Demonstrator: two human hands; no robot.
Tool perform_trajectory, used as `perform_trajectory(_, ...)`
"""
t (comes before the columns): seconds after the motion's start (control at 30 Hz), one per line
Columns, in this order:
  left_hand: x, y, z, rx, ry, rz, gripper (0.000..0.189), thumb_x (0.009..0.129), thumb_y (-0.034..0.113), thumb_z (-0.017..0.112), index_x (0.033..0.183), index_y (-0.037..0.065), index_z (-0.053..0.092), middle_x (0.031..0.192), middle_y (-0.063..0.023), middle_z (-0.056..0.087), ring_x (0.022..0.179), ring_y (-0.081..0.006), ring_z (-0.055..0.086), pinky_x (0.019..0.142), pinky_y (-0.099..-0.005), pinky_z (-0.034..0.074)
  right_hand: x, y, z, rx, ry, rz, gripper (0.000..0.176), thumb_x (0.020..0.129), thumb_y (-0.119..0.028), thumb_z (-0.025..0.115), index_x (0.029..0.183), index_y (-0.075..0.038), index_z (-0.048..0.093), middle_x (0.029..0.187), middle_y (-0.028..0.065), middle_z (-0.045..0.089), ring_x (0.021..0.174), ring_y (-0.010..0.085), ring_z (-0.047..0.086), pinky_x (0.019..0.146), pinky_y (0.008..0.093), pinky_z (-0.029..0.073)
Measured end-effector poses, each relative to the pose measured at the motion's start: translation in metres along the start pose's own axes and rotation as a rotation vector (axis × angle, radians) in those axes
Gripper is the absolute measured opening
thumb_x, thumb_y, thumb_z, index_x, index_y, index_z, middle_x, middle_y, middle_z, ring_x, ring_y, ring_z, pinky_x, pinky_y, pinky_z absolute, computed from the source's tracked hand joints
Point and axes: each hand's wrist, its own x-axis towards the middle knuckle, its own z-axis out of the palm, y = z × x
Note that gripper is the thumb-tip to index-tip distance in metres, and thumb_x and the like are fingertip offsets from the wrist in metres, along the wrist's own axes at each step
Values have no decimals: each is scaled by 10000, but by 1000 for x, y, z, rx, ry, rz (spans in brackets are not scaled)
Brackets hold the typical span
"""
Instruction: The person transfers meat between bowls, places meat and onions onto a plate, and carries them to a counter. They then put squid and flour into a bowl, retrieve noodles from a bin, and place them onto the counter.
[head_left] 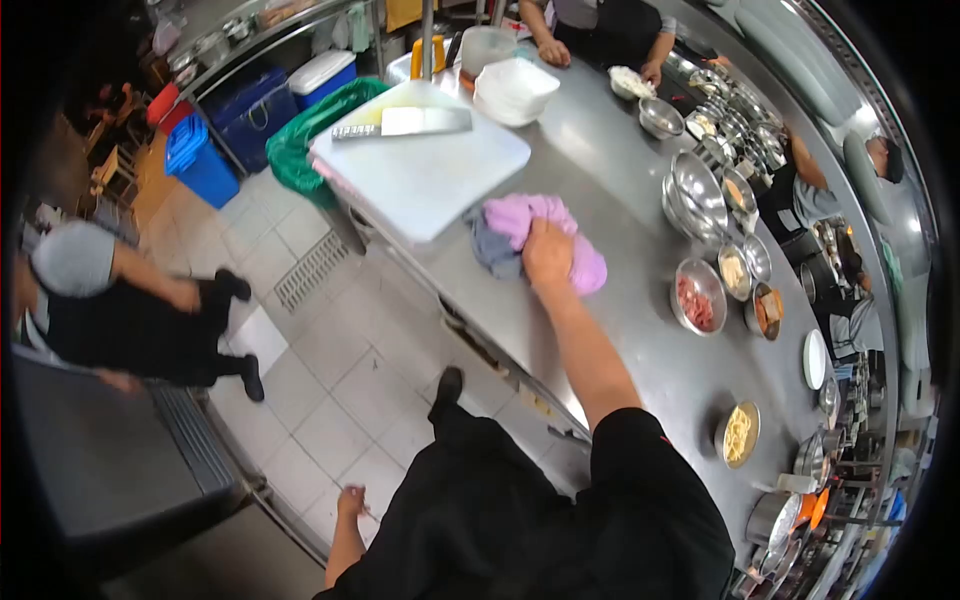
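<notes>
My right hand [548, 254] is closed on a bunched pink cloth [515, 217] resting on the steel counter [640, 370]. A grey cloth [494, 245] lies against the pink one on its left side. Beyond them is a white cutting board [430, 180], with a broad-bladed cleaver [425, 121] lying flat across its far part. My left hand [352, 502] hangs low beside my body over the tiled floor, its fingers loosely apart and nothing visible in them.
Metal bowls stand along the counter's right side, including one with red pieces [697, 302] and one with yellow strips [738, 436]. White containers [515, 92] are stacked behind the board. Co-workers stand at the left [110, 310] and far side [600, 30].
</notes>
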Motion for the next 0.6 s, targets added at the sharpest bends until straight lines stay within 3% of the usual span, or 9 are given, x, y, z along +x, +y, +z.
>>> perform_trajectory(0.1,39,-14,-1,542,-147,-31,401,840,407,542,955,33,629,815,-195,651,739,-361,638,719,-460,488,-8,1,5,20,2,-123,224,824,-136,464,1006,-46,560,914,169,584,875,335,555,781,447,413)
perform_trajectory(0.17,33,13,-23,757,-120,838,463,852,453,481,875,19,639,823,-213,649,741,-390,627,699,-479,471,-17,3,-12,-45,-165,-144,309,826,-137,484,1113,-39,546,1028,204,566,990,343,542,866,431,414)
perform_trajectory(0.23,56,53,-36,767,-85,745,431,854,416,493,820,8,627,833,-255,627,707,-393,619,678,-476,472,-18,7,-53,117,-361,-215,380,829,-186,555,1191,-71,530,1149,183,551,1111,318,516,947,407,410)
perform_trajectory(0.33,88,126,-72,970,-76,735,382,865,382,495,875,12,592,846,-259,618,664,-377,626,609,-475,492,38,17,-157,414,-320,-90,477,817,-234,610,1263,-116,490,1183,157,552,1175,291,492,996,392,387)
perform_trajectory(0.37,100,166,-82,991,-78,772,382,865,382,495,875,12,592,846,-259,618,664,-377,626,609,-475,492,61,13,-214,150,-33,-202,417,831,-207,598,1228,-113,514,1159,126,566,1113,248,532,957,388,421)
perform_trajectory(0.4,111,204,-93,814,-86,675,361,869,366,496,914,15,565,850,-247,610,651,-370,626,583,-471,493,78,6,-274,196,70,26,374,816,-134,605,1183,-96,549,1099,97,591,1023,206,570,878,341,464)
perform_trajectory(0.5,139,300,-120,290,-125,353,331,881,318,497,1032,23,485,861,-212,585,609,-350,626,507,-459,499,132,12,-406,-134,834,27,342,787,-145,666,1113,-76,593,1006,83,614,864,190,573,718,308,476)
perform_trajectory(0.53,146,328,-126,117,-140,231,336,885,302,498,1072,26,458,865,-200,577,596,-343,626,481,-455,501,149,26,-440,-395,945,-117,365,790,-196,678,1126,-80,593,1000,96,614,891,209,570,755,334,466)
perform_trajectory(0.6,161,382,-136,-32,-166,116,347,889,286,498,1111,29,431,869,-188,569,582,-336,626,456,-451,503,178,46,-484,-303,788,-59,402,786,-364,669,1066,-80,629,991,126,594,953,264,571,783,374,466)
